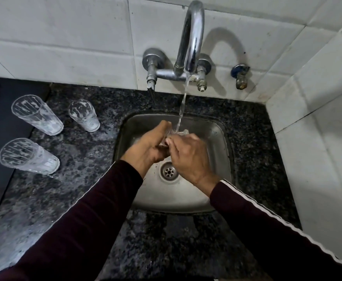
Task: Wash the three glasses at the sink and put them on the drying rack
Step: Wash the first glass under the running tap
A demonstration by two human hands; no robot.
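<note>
Clear water runs from the shiny metal tap onto both hands over the steel sink. Left hand and right hand rub together; whether they pinch anything, I cannot tell. Three clear ribbed glasses stand far left on the dark speckled stone desk, nearest the left hand.

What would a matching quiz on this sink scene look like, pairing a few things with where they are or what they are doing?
Things:
1. tap
2. three glasses
3. hands
4. drain

States:
A. standing on the dark counter, left of the sink
B. running water
C. at the bottom of the sink
D. together under the stream

Pairs: 1-B, 2-A, 3-D, 4-C
</note>
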